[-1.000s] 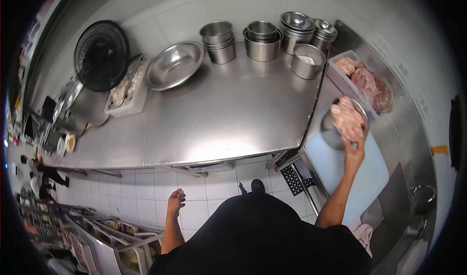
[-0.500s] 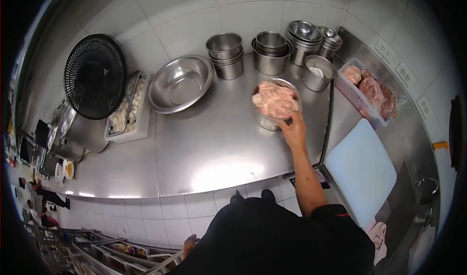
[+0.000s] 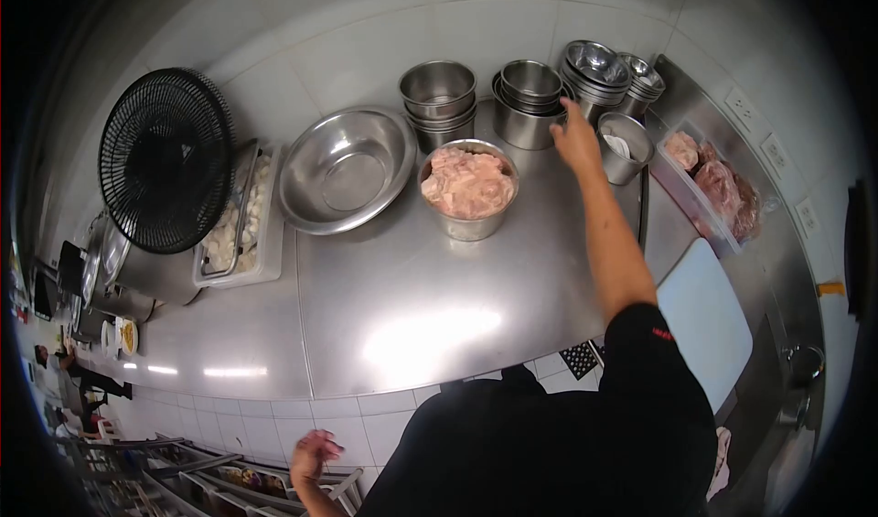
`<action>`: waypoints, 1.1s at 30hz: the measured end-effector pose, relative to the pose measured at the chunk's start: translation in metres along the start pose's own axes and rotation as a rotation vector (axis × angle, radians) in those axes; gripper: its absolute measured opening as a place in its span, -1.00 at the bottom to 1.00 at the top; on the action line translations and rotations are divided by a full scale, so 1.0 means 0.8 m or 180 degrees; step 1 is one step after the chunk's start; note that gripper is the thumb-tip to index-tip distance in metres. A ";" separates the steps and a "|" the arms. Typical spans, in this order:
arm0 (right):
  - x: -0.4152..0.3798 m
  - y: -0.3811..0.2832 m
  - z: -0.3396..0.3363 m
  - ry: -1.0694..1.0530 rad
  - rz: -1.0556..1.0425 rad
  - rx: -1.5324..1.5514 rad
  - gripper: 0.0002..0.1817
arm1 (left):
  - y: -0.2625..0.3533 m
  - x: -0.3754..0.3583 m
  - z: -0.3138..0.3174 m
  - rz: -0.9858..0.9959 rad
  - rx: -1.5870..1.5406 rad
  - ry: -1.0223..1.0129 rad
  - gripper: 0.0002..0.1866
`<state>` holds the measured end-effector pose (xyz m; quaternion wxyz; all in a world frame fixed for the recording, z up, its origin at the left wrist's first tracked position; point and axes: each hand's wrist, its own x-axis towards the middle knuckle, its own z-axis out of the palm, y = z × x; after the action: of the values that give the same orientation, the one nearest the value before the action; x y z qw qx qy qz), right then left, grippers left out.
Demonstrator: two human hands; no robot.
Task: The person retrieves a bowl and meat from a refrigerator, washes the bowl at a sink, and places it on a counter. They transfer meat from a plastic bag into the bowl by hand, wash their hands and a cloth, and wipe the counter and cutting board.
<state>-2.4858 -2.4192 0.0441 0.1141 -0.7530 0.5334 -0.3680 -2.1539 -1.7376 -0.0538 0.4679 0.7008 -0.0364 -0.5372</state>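
Observation:
A steel pot heaped with raw, pale pink meat [image 3: 468,183] stands on the steel counter, with neither hand on it. Beyond it, my right hand [image 3: 574,138] stretches toward the nested steel pots [image 3: 529,128], thumb and fingers apart, fingertips right at the outer pot's rim. A steel pot with something white inside [image 3: 629,156] is just right of that hand. Low in the view hangs my left hand [image 3: 315,451], away from the counter, its fingers loosely bent and apart with nothing in them.
A wide steel basin [image 3: 315,210] and stacked pots [image 3: 441,105] sit along the counter. To the left are a black fan [image 3: 165,160] and a tub of white pieces [image 3: 240,279]. At right are bagged meat in a plastic bin [image 3: 712,224] and a pale cutting board [image 3: 704,320].
My right hand has let go of the meat-filled pot and moved up to the nested pots. The meat pot now sits further left, near the basin. My left hand has risen into fuller view.

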 end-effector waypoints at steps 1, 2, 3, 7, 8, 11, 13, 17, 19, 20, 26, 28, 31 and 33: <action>0.031 0.011 0.004 -0.0021 -0.0086 -0.0181 -0.41 | 0.033 0.000 0.022 0.0581 -0.0025 0.0147 -0.70; 0.055 0.023 0.011 -0.0083 -0.0387 -0.0615 -0.40 | 0.069 0.001 0.047 0.1156 -0.0046 0.0306 -0.71; 0.080 0.030 0.021 -0.0139 -0.0714 -0.1029 -0.39 | 0.112 0.008 0.079 0.1510 -0.0095 0.0528 -0.71; 0.145 0.047 0.069 -0.1054 -0.1199 -0.1730 -0.44 | 0.307 0.051 0.243 0.2373 0.0878 0.1361 -0.72; 0.157 0.045 0.070 -0.1512 -0.1079 -0.1731 -0.47 | 0.348 0.071 0.283 0.2555 0.1068 0.1210 -0.66; 0.162 0.037 0.061 -0.1634 -0.1393 -0.1574 -0.60 | 0.448 0.127 0.419 0.3406 0.2181 0.1007 -0.39; 0.167 0.035 0.051 -0.1603 -0.1443 -0.1470 -0.62 | 0.484 0.183 0.491 0.4221 0.3312 0.1246 -0.16; 0.173 0.042 0.012 -0.1072 -0.1599 -0.1059 -0.62 | 0.498 0.257 0.594 0.4024 0.4262 0.1639 -0.16; 0.171 0.037 -0.039 -0.0793 -0.1506 -0.0850 -0.58 | 0.498 0.280 0.612 0.3859 0.4661 0.1813 -0.23; 0.169 0.038 -0.068 -0.0662 -0.1436 -0.0651 -0.56 | 0.498 0.302 0.609 0.3870 0.4788 0.1779 -0.27; 0.163 0.088 -0.211 -0.0141 -0.1339 -0.0285 -0.49 | 0.543 0.313 0.590 0.4364 0.4874 0.1322 -0.46; 0.151 0.101 -0.251 0.0041 -0.1400 -0.0517 -0.47 | 0.558 0.295 0.586 0.4583 0.4874 0.1313 -0.48; 0.143 0.126 -0.291 0.0145 -0.1028 -0.0610 -0.43 | 0.591 0.254 0.593 0.5325 0.4632 0.1439 -0.51; 0.144 0.134 -0.308 0.0204 -0.0934 -0.0746 -0.41 | 0.611 0.224 0.611 0.5656 0.4537 0.1426 -0.53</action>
<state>-2.7106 -2.5105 0.2067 -0.0463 -0.8187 0.4605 -0.3399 -2.2428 -2.4120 0.1647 0.1754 0.6123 -0.7262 0.2588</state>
